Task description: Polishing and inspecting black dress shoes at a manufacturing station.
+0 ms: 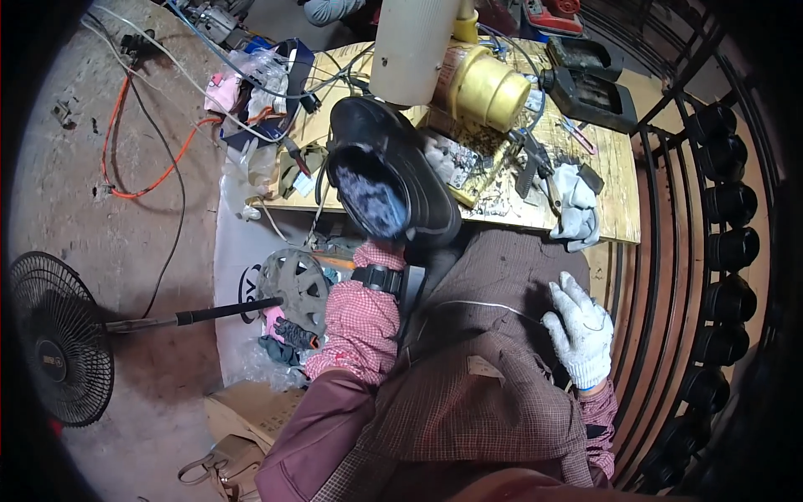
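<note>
A black boot (431,184) with a fluffy grey-blue lining is tilted over the near edge of the worktable, its opening toward me. My left forearm (355,330), in a pink checked sleeve with a dark wrist strap, reaches up to the boot's lower side. The boot hides my left hand, so its fingers cannot be seen. My right hand (579,330), in a white knitted glove, lies on the right side of my brown checked apron (493,368). Its fingers are stretched out and nothing is in them.
On the wooden worktable (615,201) are a yellow cylindrical machine part (485,88), black trays (590,96), a grey cloth (575,205) and tools. A rack (661,276) with several round black items stands at right. A fan (63,339) and an orange hose (150,188) are at left.
</note>
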The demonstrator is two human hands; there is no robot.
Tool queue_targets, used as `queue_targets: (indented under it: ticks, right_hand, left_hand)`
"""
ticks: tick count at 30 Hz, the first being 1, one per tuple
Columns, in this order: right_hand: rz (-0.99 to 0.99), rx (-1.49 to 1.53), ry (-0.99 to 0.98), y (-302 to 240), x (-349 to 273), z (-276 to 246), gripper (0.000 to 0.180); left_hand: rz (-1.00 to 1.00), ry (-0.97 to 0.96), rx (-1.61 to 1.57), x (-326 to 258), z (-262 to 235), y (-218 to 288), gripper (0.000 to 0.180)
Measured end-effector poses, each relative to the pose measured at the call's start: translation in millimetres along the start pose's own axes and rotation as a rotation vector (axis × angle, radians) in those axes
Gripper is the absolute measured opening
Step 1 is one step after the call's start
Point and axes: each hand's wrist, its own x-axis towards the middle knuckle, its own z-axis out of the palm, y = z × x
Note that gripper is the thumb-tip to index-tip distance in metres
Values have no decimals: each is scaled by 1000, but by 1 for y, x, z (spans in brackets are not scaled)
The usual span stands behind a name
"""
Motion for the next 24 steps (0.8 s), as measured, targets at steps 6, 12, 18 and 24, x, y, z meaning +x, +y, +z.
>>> queue_targets:
  ticks: [6,12,18,24]
  right_hand:
    - [32,-33,0,4,-11,0,45]
    - [54,-23,-2,4,-9,3,45]
    - [-3,-31,-3,0,-2,7,45]
    - [-17,8,-25,-4,-1,11,44]
  left_hand:
    - [54,-80,-50,63,14,11,85]
    - [56,-64,-54,77,9,13,84]
    - [63,47,-42,33,-23,11,83]
    - [122,200,-7,-4,-54,5,82]
